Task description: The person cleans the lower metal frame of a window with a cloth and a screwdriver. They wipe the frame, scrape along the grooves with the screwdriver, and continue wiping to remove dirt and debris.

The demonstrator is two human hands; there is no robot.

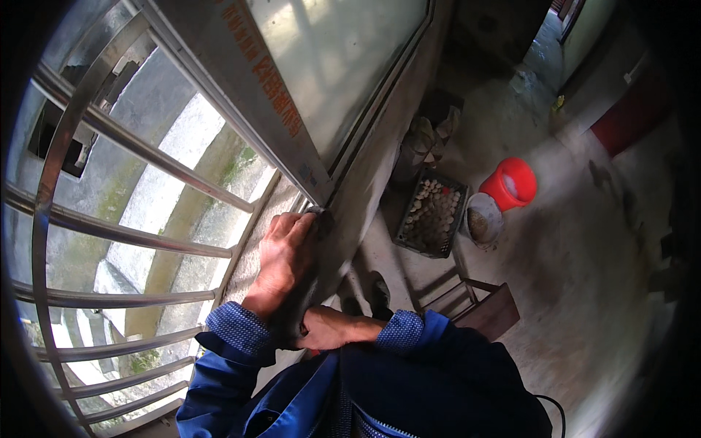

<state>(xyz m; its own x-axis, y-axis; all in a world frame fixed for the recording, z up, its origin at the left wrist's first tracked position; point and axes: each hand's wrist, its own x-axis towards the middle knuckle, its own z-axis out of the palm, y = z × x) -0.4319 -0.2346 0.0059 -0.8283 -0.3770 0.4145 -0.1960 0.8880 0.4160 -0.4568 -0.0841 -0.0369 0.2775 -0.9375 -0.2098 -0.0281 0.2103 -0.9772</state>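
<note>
My left hand (285, 249) presses a dark cloth (294, 312) down along the inner edge of a windowsill (252, 241). Its fingertips reach the bottom corner of a sliding window sash (241, 71), whose pale frame bears red writing. Closer to my body, my right hand (327, 328) grips the near end of the same cloth, fingers curled and partly hidden. The sash's glass pane (339, 49) stands beyond my hands.
Stainless steel window bars (170, 159) curve along the left. On the floor at right are a black plastic crate (421, 251) of pale round things, a red bucket (495, 189), a pale bucket (497, 216) and a wooden stool (493, 312). My shoes (379, 290) show below.
</note>
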